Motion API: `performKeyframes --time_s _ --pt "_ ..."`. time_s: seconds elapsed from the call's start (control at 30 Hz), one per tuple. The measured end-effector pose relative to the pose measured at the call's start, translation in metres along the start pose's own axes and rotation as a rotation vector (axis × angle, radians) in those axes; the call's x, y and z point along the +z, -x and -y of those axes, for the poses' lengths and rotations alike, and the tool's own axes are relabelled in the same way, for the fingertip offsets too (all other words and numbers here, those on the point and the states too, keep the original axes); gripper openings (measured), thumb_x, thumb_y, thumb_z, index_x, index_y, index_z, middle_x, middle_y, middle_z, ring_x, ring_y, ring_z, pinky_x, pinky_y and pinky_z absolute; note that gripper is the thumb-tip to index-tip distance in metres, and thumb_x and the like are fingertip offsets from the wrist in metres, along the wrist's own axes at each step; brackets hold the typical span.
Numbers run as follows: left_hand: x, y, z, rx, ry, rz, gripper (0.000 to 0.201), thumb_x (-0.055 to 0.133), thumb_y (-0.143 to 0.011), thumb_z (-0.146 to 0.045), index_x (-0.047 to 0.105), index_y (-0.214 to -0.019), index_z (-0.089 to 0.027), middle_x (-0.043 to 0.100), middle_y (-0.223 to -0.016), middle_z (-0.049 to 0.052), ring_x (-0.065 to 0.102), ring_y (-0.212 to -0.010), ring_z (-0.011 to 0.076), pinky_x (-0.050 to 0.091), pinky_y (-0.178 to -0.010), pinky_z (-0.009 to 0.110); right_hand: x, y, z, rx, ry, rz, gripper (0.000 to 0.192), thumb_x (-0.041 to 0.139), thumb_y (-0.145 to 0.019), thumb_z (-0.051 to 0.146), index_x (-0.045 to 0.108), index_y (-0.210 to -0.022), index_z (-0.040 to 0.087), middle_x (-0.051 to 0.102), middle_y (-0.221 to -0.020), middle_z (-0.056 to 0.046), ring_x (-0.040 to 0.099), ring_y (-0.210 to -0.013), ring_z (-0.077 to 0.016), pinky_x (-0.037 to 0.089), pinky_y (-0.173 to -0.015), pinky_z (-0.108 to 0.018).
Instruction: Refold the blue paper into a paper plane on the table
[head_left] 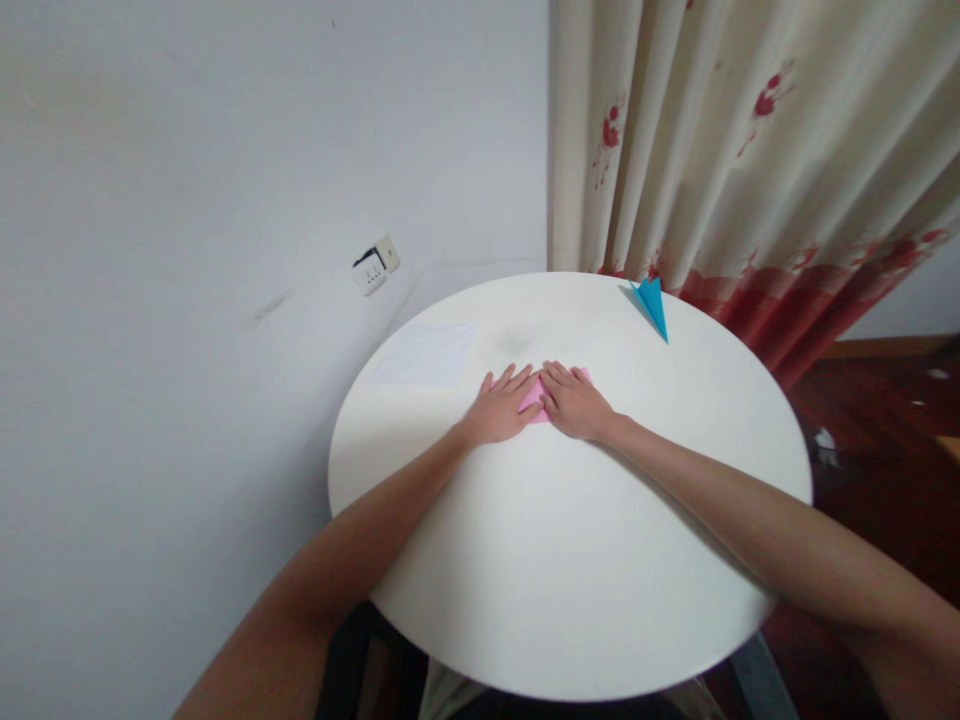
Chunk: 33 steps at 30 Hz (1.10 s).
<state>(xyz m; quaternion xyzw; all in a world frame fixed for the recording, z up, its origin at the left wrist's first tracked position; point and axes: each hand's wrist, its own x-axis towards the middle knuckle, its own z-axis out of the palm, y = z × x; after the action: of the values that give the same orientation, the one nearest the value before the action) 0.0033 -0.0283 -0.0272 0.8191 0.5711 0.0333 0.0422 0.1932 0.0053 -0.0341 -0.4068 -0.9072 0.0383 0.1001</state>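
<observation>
Pink paper (534, 398) lies pinned under my left hand (501, 408) and right hand (576, 402), both flat and touching. If either palm slides on the smooth table (570, 560), I reckon the fold goes crooked.

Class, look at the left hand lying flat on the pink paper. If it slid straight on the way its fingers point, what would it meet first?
The left hand points up and to the right, where the right hand lies almost touching it, so probably those fingers.
</observation>
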Motion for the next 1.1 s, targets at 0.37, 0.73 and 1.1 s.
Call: performKeyframes --time_s 0.37,0.73,1.1 --pt "0.0024 -0.0001 0.0018 0.003 -0.001 -0.009 0.064 0.027 -0.103 -0.056 0.022 -0.161 -0.029 0.019 -0.168 0.002 0.012 -0.156 0.0282 0.013 -0.123 0.059 -0.0007 -0.0002 -0.0001 0.006 -0.001 0.014 0.06 0.026 -0.104 0.034 0.035 -0.153 0.001 0.029 -0.163 -0.02 0.025 -0.152 -0.0299 0.023 -0.121 -0.049" --pt "0.0018 -0.0001 0.0009 -0.002 -0.003 -0.006 0.063 0.027 -0.103 -0.055 0.023 -0.16 -0.029 0.019 -0.168 0.002 0.013 -0.155 0.028 0.013 -0.123 0.058 -0.0012 0.0003 0.0009 0.008 0.01 0.005 0.059 0.027 -0.104 0.033 0.036 -0.153 0.002 0.031 -0.162 -0.019 0.026 -0.151 -0.029 0.023 -0.121 -0.048" --pt "0.0016 0.0003 0.001 -0.004 0.003 -0.006 0.063 0.026 -0.104 -0.055 0.022 -0.16 -0.028 0.019 -0.168 0.001 0.013 -0.155 0.0282 0.014 -0.123 0.06 -0.0021 0.0006 0.0017 0.001 0.004 -0.001 0.059 0.027 -0.104 0.033 0.036 -0.153 0.001 0.032 -0.162 -0.02 0.027 -0.151 -0.0303 0.023 -0.121 -0.049"
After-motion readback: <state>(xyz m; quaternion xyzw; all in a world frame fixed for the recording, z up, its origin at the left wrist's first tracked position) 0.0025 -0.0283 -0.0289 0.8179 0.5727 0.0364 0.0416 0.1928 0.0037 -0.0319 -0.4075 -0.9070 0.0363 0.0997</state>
